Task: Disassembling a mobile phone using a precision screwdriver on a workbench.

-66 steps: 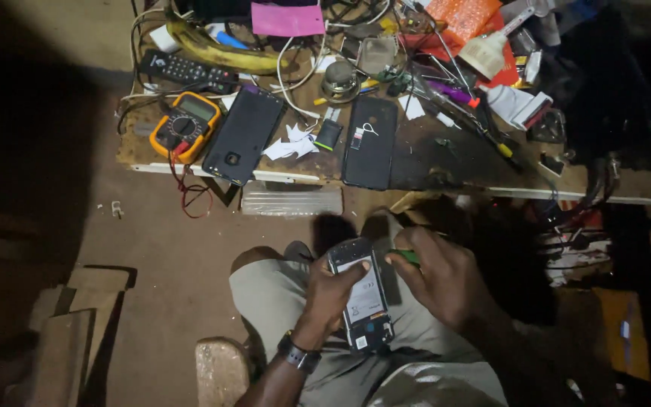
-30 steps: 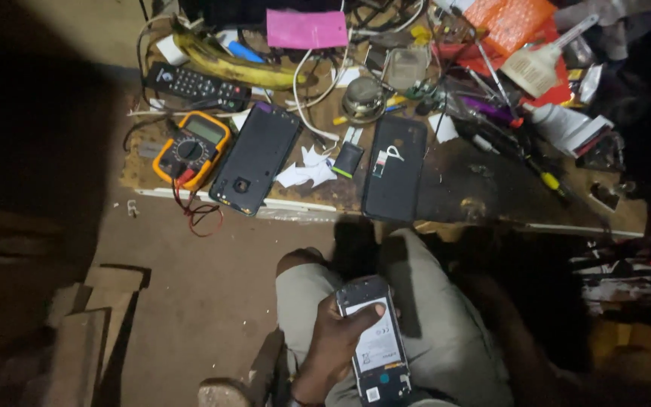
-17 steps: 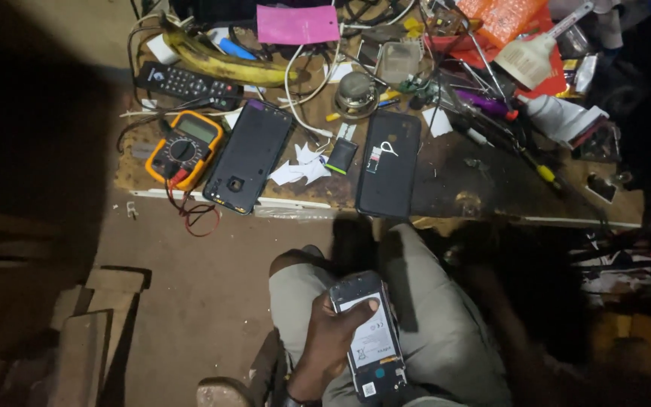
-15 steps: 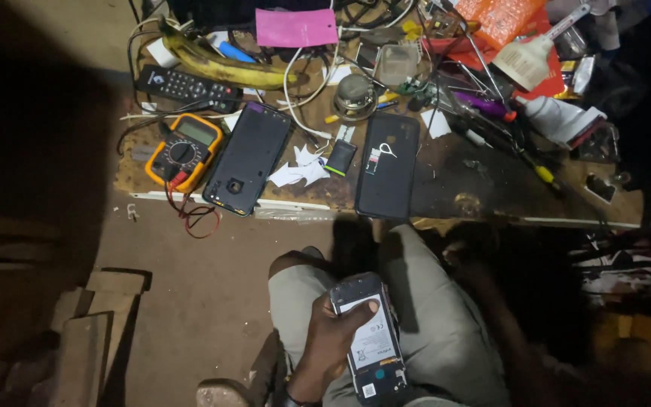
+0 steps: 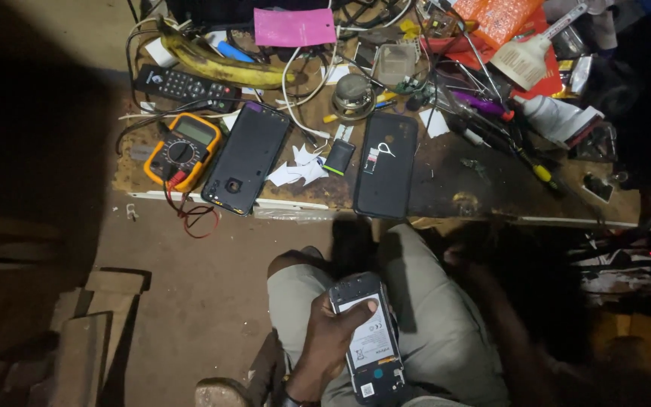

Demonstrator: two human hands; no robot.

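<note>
Over the lap, the left hand (image 5: pixel 325 343) lies palm-down, fingers clamped around an opened phone (image 5: pixel 367 339).

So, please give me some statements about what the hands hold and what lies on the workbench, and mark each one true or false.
1. The left hand holds an opened phone over the lap. True.
2. The right hand grips a screwdriver above the phone. False: the right hand cannot be made out in this view.
3. A yellow multimeter lies at the left end of the workbench. True.
4. The pink card lies on the floor. False: it lies at the workbench's far edge.
5. A banana lies above the black remote control. True.
</note>
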